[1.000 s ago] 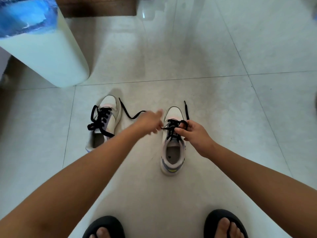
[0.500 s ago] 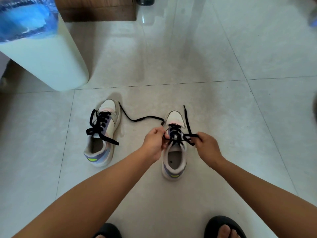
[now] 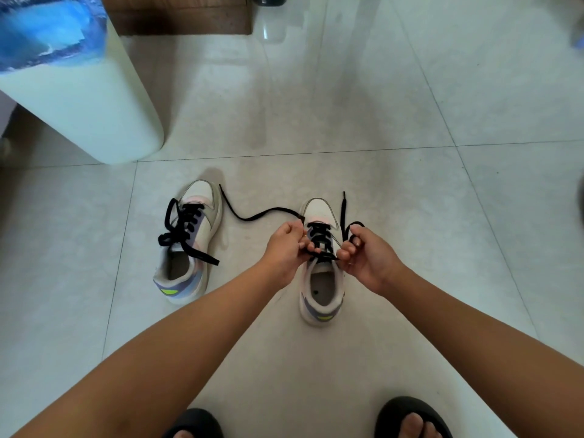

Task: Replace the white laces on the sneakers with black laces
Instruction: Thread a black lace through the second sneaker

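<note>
both hands pinch the black lace (image 3: 319, 240) at the top eyelets of the right-side sneaker (image 3: 321, 273). the left hand (image 3: 286, 248) has its fingers curled into a loose fist, thumb and fingertips pressed on the lace at the shoe's left edge. the right hand (image 3: 366, 254) mirrors it at the right edge, fingers curled round the other run of the same lace, which loops up over its knuckles. both forearms reach down and forward from the bottom corners of the view and meet over the shoe's tongue.

from the left hand, one free end of the lace trails off leftward across the floor tiles (image 3: 410, 121) in a wavy line, its tip lying just beside the toe of the left-side sneaker (image 3: 186, 245). from the right hand, the other end runs up beside the toe of the shoe being laced.

the left-side sneaker stands apart to the left, already threaded with a second black lace (image 3: 183, 229), its ends loose over the sides.

a pale water dispenser (image 3: 85, 102) with a blue bottle stands at the upper left. two black sandals (image 3: 407, 415) show at the bottom edge. no writing or brand mark is legible on anything.
</note>
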